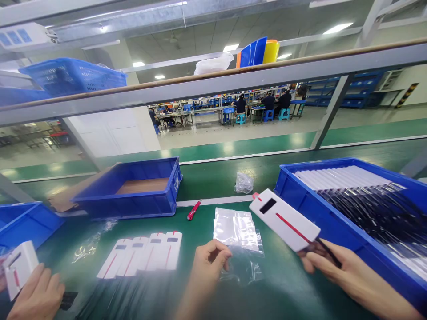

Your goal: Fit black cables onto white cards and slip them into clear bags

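My right hand is closed round the lower end of a flat white device with a dark window, a red stripe and a black cable. It is held tilted above the bench, beside the right blue bin. My left hand has its fingers curled into a pinch at the near edge of a stack of clear plastic bags; what they hold, if anything, cannot be made out. Several similar white devices lie in a row left of it, their dark cables trailing toward me, blurred.
At far left, another person's hand holds a white device. A blue bin on the right holds several devices with cables; another blue bin stands left of centre. Between them lie a red cutter and crumpled plastic. A shelf rail crosses overhead.
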{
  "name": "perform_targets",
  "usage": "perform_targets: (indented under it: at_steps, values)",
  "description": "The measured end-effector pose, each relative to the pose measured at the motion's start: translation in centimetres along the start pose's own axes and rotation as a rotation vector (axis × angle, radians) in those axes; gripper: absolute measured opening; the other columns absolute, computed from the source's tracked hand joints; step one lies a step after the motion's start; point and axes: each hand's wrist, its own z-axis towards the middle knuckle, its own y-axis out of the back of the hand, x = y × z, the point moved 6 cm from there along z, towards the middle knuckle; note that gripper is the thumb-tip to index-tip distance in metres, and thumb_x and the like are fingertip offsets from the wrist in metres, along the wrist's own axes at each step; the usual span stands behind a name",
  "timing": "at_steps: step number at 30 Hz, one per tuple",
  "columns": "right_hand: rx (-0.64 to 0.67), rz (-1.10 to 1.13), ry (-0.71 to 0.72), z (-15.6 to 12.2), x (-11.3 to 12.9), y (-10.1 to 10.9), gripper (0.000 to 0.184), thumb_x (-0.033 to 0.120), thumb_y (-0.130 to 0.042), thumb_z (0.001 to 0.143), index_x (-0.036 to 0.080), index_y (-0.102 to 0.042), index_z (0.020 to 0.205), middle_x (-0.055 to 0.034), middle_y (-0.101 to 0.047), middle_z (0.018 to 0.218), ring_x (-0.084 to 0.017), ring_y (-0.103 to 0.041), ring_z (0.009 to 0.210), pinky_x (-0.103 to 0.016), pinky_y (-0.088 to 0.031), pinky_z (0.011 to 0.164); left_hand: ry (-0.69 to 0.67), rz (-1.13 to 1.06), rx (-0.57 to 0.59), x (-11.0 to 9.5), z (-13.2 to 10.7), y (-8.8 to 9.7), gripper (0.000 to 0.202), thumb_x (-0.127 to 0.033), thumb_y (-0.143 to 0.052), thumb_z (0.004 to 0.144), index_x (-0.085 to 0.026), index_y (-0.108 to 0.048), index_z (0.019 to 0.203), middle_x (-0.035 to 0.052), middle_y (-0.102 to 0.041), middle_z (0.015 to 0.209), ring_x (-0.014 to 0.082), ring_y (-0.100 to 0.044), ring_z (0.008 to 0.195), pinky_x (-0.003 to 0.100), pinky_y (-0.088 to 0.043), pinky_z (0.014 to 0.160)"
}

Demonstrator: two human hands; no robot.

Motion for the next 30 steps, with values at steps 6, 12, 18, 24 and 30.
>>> perform_targets:
  at_steps: [6, 12, 18, 24, 30]
  values:
    - [0.191, 0.488, -0.126, 1.2, 0.9, -7.5, 0.032, 0.057, -0.066, 0.087, 0.026, -0.066, 0.095, -0.0052, -0.074, 0.097, -0.028, -0.067, 0.106, -0.031, -0.052, 0.094, 0.009, -0.064, 0.001, 0.5, -0.3, -0.7, 0.048, -0.06, -0.062, 0.087, -0.014, -0.066, 0.076, -0.0016, -0.056, 0.054, 0.0071, -0.038, 0.044, 0.02, -0.027, 0.046]
    - [0.468, 0.558, -0.068, 1.9, 3.6, -9.7, 0.019, 0.039, -0.07, 0.088, 0.024, -0.065, 0.098, -0.0012, -0.068, 0.102, -0.023, -0.062, 0.103, -0.027, -0.049, 0.089, 0.013, -0.038, 0.064, 0.0, -0.6, -0.7, 0.04, -0.051, -0.066, 0.086, -0.014, -0.067, 0.072, -0.0007, -0.057, 0.053, 0.0089, -0.044, 0.047, 0.021, -0.032, 0.05]
    - [0.686, 0.555, -0.04, 1.6, 7.0, -11.2, 0.014, 0.027, -0.069, 0.08, 0.021, -0.066, 0.092, 0.0026, -0.065, 0.085, -0.02, -0.061, 0.085, -0.025, -0.048, 0.076, -0.012, 0.047, 0.091, -1.0, -0.3, -1.6, 0.024, -0.028, -0.062, 0.087, -0.014, -0.069, 0.069, 0.0006, -0.059, 0.057, 0.0119, -0.053, 0.055, 0.022, -0.038, 0.057]
    - [0.623, 0.53, -0.028, 1.5, 7.8, -11.6, 0.017, 0.034, -0.064, 0.086, 0.022, -0.066, 0.097, 0.0011, -0.067, 0.089, -0.023, -0.062, 0.088, -0.029, -0.05, 0.08, 0.118, 0.116, 0.146, -1.4, -0.7, -1.3, 0.019, -0.015, -0.08, 0.066, -0.018, -0.066, 0.079, -0.0048, -0.058, 0.064, 0.0106, -0.048, 0.062, 0.019, -0.034, 0.057]
    - [0.681, 0.592, -0.084, 0.5, 6.0, -11.8, 0.034, 0.045, -0.069, 0.087, 0.021, -0.066, 0.111, -0.004, -0.069, 0.107, -0.03, -0.063, 0.107, -0.035, -0.054, 0.088, 0.138, 0.087, 0.161, -1.2, -0.3, 0.2, 0.019, -0.024, -0.065, 0.083, -0.015, -0.061, 0.067, -0.0045, -0.049, 0.056, 0.0101, -0.044, 0.055, 0.021, -0.031, 0.055]
